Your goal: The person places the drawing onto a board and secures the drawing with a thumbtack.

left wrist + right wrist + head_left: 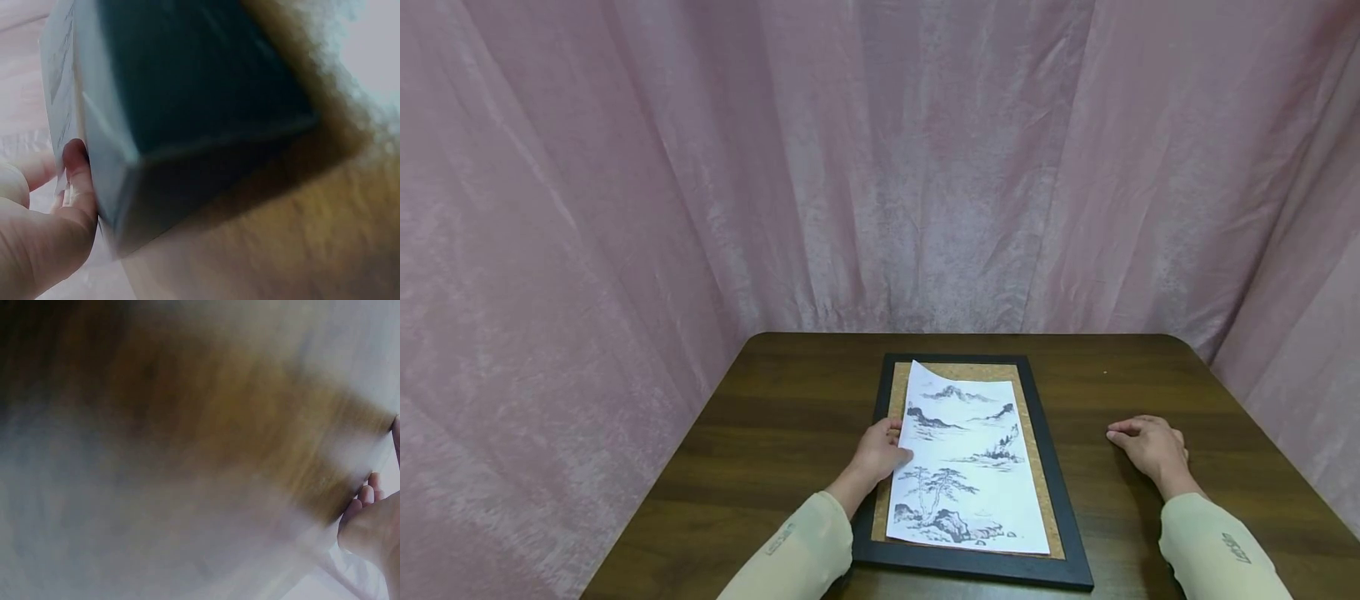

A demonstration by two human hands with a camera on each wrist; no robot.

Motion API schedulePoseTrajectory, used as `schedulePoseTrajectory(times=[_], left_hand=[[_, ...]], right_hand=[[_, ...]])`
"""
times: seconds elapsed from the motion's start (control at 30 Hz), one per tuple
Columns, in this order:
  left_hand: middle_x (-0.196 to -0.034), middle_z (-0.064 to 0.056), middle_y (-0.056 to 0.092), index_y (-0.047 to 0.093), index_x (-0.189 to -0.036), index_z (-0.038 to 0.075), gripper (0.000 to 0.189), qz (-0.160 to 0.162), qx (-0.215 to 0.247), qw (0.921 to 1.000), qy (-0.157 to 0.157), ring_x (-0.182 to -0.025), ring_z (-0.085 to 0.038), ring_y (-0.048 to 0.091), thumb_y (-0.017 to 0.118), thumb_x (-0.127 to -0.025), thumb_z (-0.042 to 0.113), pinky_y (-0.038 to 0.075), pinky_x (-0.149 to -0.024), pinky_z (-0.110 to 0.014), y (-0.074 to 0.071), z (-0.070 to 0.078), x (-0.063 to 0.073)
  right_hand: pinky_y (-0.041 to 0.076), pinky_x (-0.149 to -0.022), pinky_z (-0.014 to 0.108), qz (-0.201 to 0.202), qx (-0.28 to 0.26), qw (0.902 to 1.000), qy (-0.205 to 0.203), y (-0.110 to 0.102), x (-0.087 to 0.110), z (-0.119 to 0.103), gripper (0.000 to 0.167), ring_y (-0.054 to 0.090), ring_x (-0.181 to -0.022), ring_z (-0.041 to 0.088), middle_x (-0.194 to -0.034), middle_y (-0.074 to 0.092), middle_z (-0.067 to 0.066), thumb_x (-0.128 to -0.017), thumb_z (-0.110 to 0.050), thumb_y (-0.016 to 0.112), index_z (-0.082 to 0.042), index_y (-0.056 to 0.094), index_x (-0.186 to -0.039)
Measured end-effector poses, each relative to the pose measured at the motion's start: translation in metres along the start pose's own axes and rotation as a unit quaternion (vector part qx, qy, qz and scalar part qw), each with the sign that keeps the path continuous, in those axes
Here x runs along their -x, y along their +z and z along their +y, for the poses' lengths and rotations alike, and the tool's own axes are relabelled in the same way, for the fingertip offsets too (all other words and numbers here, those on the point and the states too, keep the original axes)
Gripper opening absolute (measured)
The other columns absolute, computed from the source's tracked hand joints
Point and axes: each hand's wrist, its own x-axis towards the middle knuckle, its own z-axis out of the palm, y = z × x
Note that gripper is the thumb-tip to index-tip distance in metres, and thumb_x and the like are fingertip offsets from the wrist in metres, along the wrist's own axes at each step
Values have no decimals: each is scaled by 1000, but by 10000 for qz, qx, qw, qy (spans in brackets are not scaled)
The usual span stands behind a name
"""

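Note:
In the head view my left hand [878,452] pinches the left edge of a white paper sheet [951,454] printed with an ink landscape of mountains, trees and rocks. The sheet lies over a dark picture frame [1070,523] with a tan speckled inner panel [882,525]; its top left corner curls up. Close up in the left wrist view, the thumb and fingers [76,181] are at the paper's edge beside the dark frame's corner [137,156]. My right hand [1152,448] rests on the table to the right of the frame, fingers loosely bent and holding nothing visible.
A dark brown wooden table [797,433] with rounded far corners carries the frame. Pink velvet curtains [940,183] hang behind it and along both sides. Blurred wood grain [237,406] fills much of the right wrist view.

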Motion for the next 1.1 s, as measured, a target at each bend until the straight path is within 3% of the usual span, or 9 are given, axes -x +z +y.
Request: schedulePoseTrajectory(times=[0.37, 0.73, 0.87, 0.97, 1.1], left_hand=[[-88, -8, 62, 57, -127, 0, 48, -117, -297, 9995, 11, -76, -21, 60, 75, -83, -4, 50, -71, -36, -3, 0, -4], [-92, -7, 56, 57, -133, 2, 53, 110, -1283, 9902, 546, -82, -22, 53, 78, -84, 6, 44, -69, -35, -16, 0, -4], [-119, -12, 57, 58, -135, 5, 55, -65, -1870, 9790, 812, -107, -29, 53, 79, -85, 15, 46, -89, -45, -19, 1, -3], [-143, -14, 47, 58, -136, 8, 59, -367, -2429, 9639, 1026, -132, -35, 41, 81, -85, 25, 33, -108, -54, -21, -1, -2], [-158, -17, 29, 54, -142, 12, 71, -815, -2734, 9527, 1047, -145, -40, 21, 82, -82, 37, 19, -113, -60, -24, -5, 1]], right_hand=[[24, -85, 69, -47, -11, 10000, 50, -3, -2, -1, 31, 28, -122, 56, -130, 46, 33, -100, -26, 59, 0, 70, -113], [24, -87, 70, -82, -26, 9999, 136, -4, -6, -1, 32, 25, -122, 58, -132, 44, 33, -101, -27, 58, 0, 70, -113], [24, -87, 70, -44, 13, 10000, 79, -4, -6, 1, 31, 27, -123, 56, -131, 46, 33, -100, -27, 58, 0, 70, -112], [23, -87, 70, -17, -7, 10000, 54, -2, -6, 2, 31, 28, -123, 55, -130, 47, 33, -100, -26, 58, -1, 71, -111], [21, -90, 72, -37, -148, 9998, 93, -2, -5, 2, 32, 28, -124, 57, -132, 48, 33, -100, -27, 57, 0, 71, -111]])
